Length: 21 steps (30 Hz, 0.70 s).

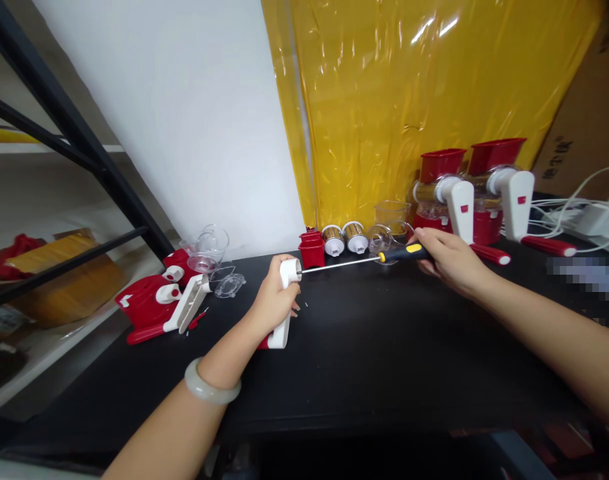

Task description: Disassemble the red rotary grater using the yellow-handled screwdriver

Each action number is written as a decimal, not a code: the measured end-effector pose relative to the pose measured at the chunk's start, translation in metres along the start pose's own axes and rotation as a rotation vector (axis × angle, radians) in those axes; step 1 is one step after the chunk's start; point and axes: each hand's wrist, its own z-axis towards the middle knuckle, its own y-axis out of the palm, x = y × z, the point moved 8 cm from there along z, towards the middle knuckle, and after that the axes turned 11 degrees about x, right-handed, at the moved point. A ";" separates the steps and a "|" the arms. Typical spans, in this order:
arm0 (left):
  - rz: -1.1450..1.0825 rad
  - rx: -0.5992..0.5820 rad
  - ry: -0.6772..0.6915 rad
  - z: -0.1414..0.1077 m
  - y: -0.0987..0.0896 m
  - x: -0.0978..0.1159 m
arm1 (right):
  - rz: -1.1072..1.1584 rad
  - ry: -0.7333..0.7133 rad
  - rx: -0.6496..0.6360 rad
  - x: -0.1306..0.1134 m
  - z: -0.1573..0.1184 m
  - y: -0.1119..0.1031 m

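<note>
My left hand (279, 297) is wrapped round a white crank handle (280, 335) with a red grip, held just above the black table. The crank's round hub faces right. In my right hand (447, 259) is a screwdriver (404, 253) with a black and yellow handle, its long shaft lying nearly level. The screwdriver's tip reaches into the opening of the hub; what it touches inside is hidden. Behind the shaft stand a red plastic hopper (311, 249) and two drum graters (355, 238) with white ends.
On the left lie red grater bodies (149, 303), another white crank (190, 303) and clear plastic parts (230, 285). Two assembled rotary graters (494, 193) stand at the back right, near white cables (559, 207). A black metal frame (104, 177) rises at the left.
</note>
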 end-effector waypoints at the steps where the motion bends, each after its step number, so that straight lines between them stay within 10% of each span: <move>1: -0.007 0.001 -0.006 0.000 0.000 0.000 | 0.019 -0.036 -0.011 -0.002 0.001 -0.001; 21: -0.084 -0.035 -0.061 -0.002 0.001 0.003 | 0.108 -0.113 -0.014 -0.009 -0.001 -0.003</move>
